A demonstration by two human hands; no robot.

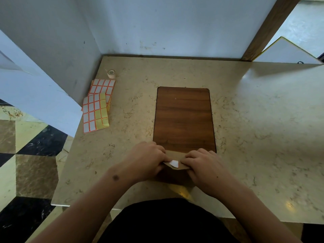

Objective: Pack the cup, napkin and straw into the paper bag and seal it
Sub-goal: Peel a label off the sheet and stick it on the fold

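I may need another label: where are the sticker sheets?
In the head view, the sticker sheets lie on the counter's far left, beside the wall, just nearer than the tape roll.

2 hands [149, 160], 1 paper bag [173, 174], 2 label sheets [95, 114], 1 tape roll [111, 73].

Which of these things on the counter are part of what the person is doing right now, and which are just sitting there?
In use:
paper bag, top folded over
white sticker on the fold
left hand and right hand, both gripping the bag's top

Lying about:
sticker sheets
tape roll
wooden board

The cup, napkin and straw are not visible.
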